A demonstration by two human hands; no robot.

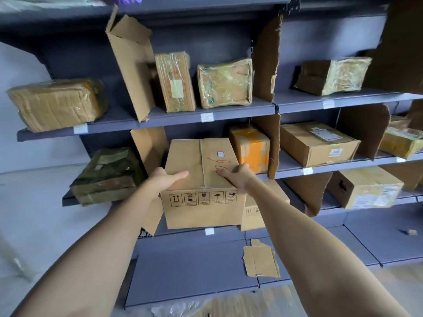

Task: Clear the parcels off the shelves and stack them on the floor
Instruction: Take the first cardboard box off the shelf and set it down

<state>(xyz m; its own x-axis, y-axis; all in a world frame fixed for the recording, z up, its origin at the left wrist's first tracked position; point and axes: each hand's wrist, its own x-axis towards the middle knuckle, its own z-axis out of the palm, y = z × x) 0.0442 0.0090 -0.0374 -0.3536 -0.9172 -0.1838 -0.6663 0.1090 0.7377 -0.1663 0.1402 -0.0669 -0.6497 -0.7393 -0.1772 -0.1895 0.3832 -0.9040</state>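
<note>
both hands on a plain brown carton [201, 179], held in front of the middle shelf [332, 167]. left hand [163, 179] clamped on the left top edge, thumb flat on the lid; right hand [238, 177] likewise on the right edge. grip: each grasping the carton. red handwritten scrawl on the lid beside a small white sticker [220, 153], unreadable. row of five handling pictograms along the front face. possibly resting on a second carton [256, 211] below right. orange-taped parcel [251, 148] just behind. white price tabs on shelf lips.

Tan box [201, 179], red scribbles; blue-grey shelves [160, 120]
</note>
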